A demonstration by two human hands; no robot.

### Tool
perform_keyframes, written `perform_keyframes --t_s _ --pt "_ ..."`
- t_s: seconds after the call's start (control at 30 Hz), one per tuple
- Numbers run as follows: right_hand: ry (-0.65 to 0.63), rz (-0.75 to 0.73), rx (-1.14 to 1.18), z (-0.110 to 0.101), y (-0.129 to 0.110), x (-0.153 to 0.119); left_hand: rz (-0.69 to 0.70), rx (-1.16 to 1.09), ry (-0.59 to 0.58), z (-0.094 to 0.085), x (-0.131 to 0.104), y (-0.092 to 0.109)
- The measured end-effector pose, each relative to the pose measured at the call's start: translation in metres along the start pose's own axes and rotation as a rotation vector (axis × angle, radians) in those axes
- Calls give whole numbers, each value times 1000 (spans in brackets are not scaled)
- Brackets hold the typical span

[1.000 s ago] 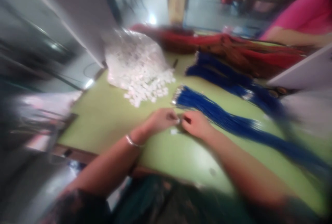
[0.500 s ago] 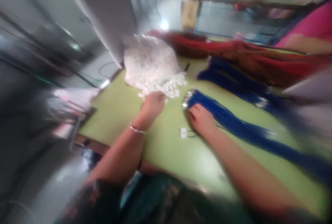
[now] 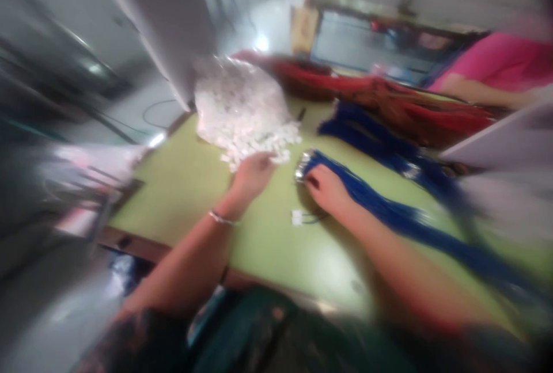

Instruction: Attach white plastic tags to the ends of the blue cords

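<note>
- Just in front of the clear plastic bag (image 3: 239, 88), at the near edge of a loose heap of small white plastic pieces (image 3: 259, 141), is the left hand (image 3: 254, 171); its fingers bend down towards the pieces, but blur hides whether the fingertips are together or grip one.
- Round the wrist below that hand sits a thin silvery bracelet (image 3: 222, 219).
- To the right of the bag and nearer the wearer, the right hand (image 3: 328, 186) is at the end of a long bundle of thin blue wires (image 3: 375, 203), fingers curled beside its shiny, pale tips (image 3: 302, 164); whether they are clamped on a wire I cannot tell.
- Nearer the wearer than the bag, below the right hand, a small white block with thin dark leads (image 3: 296, 217) lies on the pale green tabletop (image 3: 168, 189); the leads run towards the right hand.
- Right of the bag, beyond the first bundle, lies a second blue wire bundle (image 3: 363, 130).
- From behind the bag, a thick spread of red and brown strands (image 3: 380, 94) stretches off to the right.
- Close by the bag's right side is a small dark object (image 3: 301, 113), too blurred to name.
- Far right of the bag, past the strands, a person in a bright pink top (image 3: 496, 65) reaches a forearm forward.
</note>
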State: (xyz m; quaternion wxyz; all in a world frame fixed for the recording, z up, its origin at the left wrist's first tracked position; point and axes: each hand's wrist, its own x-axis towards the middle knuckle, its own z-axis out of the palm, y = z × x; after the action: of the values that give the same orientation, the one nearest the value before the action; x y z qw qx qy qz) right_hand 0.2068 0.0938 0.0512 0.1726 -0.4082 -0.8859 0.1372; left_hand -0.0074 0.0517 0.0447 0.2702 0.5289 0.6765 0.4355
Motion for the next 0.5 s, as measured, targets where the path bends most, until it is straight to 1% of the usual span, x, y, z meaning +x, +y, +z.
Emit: perform_keyframes --t_s 0.07,0.1,0.17,0.23,0.3,0.37,0.5 --pt "38 56 45 -4 4 -1 -119 -261 -70 4 -5 5" --pt "59 92 75 -6 5 -3 -156 -370 -108 8 -8 8" --pt "93 152 165 -9 2 -8 -190 -544 -184 18 -16 11" --pt "122 193 277 -11 -4 -13 -213 -663 -249 27 -23 12" --pt "151 219 366 -11 -11 -18 -248 -729 -291 34 -28 13" --pt "167 225 415 -11 -15 -22 -295 -753 -296 36 -30 14" --pt "156 189 415 -6 -17 -27 -352 -759 -301 38 -31 20"
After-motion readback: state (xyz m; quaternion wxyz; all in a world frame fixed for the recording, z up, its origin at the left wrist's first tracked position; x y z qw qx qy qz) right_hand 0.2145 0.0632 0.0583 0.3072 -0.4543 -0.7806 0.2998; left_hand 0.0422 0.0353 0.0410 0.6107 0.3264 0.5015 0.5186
